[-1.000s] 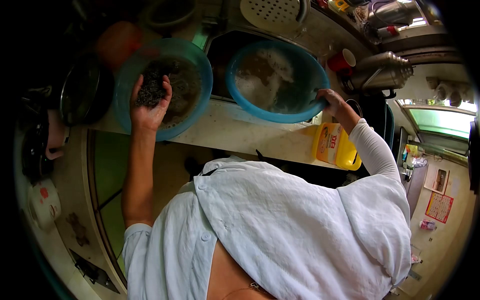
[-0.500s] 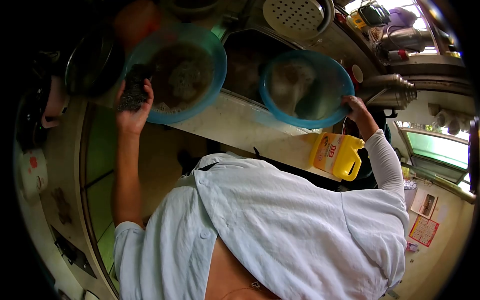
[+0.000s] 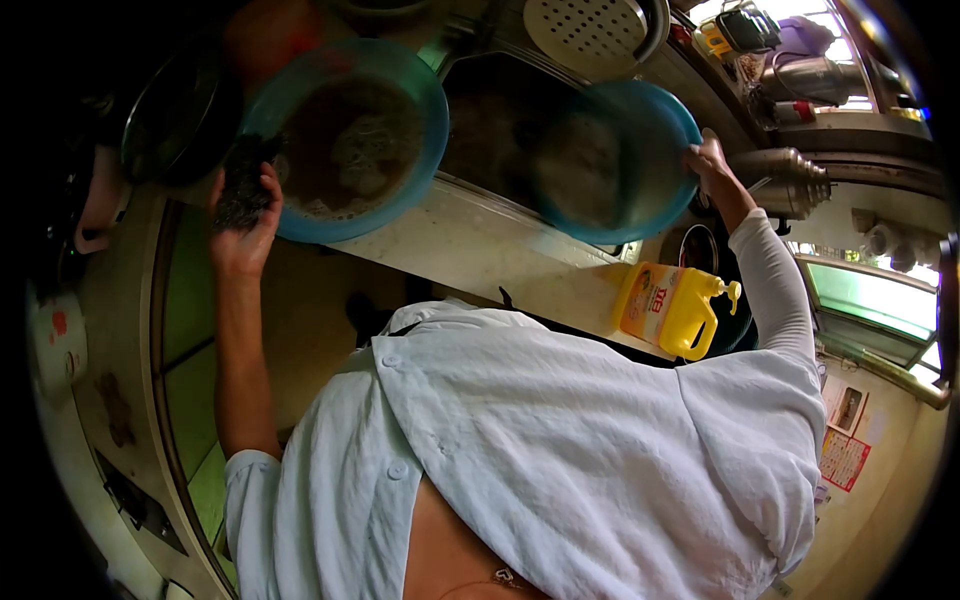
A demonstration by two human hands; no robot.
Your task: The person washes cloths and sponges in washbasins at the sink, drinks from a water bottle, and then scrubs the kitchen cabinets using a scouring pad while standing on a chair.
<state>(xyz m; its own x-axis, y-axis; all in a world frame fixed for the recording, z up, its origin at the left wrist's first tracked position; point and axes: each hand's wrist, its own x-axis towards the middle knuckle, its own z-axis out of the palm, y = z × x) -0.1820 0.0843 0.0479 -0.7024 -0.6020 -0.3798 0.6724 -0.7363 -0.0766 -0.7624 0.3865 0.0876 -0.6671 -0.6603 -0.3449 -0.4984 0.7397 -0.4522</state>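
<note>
My left hand (image 3: pixel 248 225) is curled around a dark wire scourer (image 3: pixel 245 190), beside the left blue basin (image 3: pixel 425 165). Murky brown water with patches of foam fills that basin. On the other side, my right hand (image 3: pixel 708 165) grips the rim of a second blue basin (image 3: pixel 680 115), which is tilted over the dark sink (image 3: pixel 490 110). The inside of this second basin is blurred by motion, so its contents are hard to make out. Below it, a yellow pump bottle (image 3: pixel 665 305) lies or leans at the counter's front edge.
A white perforated strainer (image 3: pixel 585 30) sits behind the sink. Far left is a dark pan (image 3: pixel 170 120), with a reddish blurred object (image 3: pixel 275 35) near it. Metal pots (image 3: pixel 785 180) stand at the right. The pale counter (image 3: pixel 470 225) runs along the front.
The right basin has been moved up and back over the sink and tilted by my right hand. My left hand, still holding the scourer, has shifted slightly left.
</note>
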